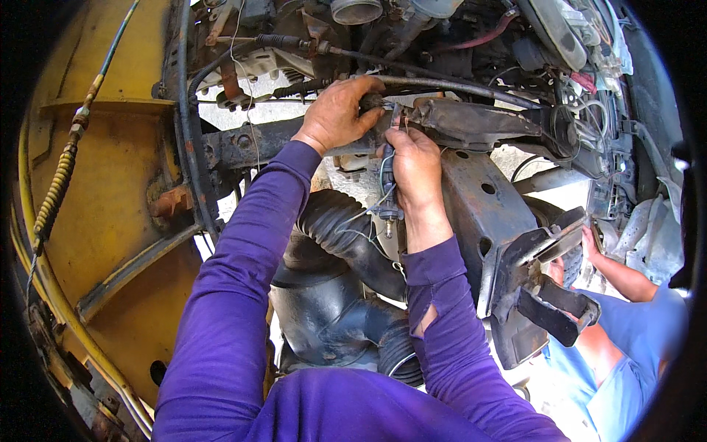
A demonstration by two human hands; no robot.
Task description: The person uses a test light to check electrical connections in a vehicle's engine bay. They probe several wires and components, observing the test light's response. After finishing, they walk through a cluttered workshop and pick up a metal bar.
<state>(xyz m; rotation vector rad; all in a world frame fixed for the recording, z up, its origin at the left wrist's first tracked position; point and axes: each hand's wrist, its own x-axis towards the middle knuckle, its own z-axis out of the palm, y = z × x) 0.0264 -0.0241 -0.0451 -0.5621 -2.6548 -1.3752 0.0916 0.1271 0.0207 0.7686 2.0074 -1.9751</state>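
Observation:
My left hand (340, 114) is closed at the fingertips around a small dark, worn piece (373, 102) beside the crosswise frame beam. Just right of it, my right hand (417, 168) wraps around a slim dark cylindrical part (389, 210) with a metal tip pointing down. A thin pale wire (368, 212) loops off this part and hangs below. Above my right thumb stands a narrow metal strip (397, 116), close to my left fingertips. My fingers hide most of where the pieces meet.
A yellow body panel (110, 191) with cables fills the left. Below my hands lie a ribbed black hose (346, 221) and a black canister (313, 317). A steel frame bracket (490, 199) stands right. At lower right another person's hand (589, 244) touches a black bracket (545, 295).

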